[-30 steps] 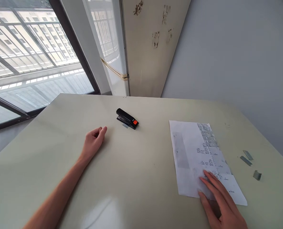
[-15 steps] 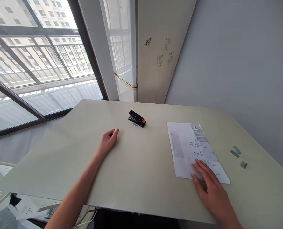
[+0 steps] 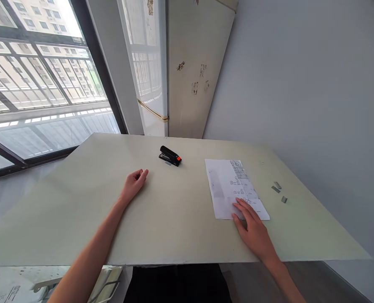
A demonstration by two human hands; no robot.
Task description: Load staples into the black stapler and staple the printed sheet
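My left hand point(image 3: 135, 183) lies on the white table in a loose fist, thumb uppermost, with nothing seen in it. Just beyond it stands a black stapler point(image 3: 170, 156) with an orange-red patch at its right end. A small grey strip of staples point(image 3: 168, 163) lies against the stapler's near side. My right hand point(image 3: 253, 231) is open, its fingertips resting on the lower part of a printed sheet of paper point(image 3: 220, 185). Dense print runs along the sheet's right side, and fold lines cross it. To the right are several short grey staple strips point(image 3: 275, 189).
The white table point(image 3: 174, 235) spans the view, its near edge at my lap. A refrigerator point(image 3: 189, 109) stands behind it, a wall point(image 3: 284, 84) to the right, a window point(image 3: 48, 84) to the left. Below the left edge are papers point(image 3: 10, 290) and a metal frame.
The camera view has shifted right and back, so the table and everything on it appear further left. Both hands keep their poses; my right hand still rests on the paper.
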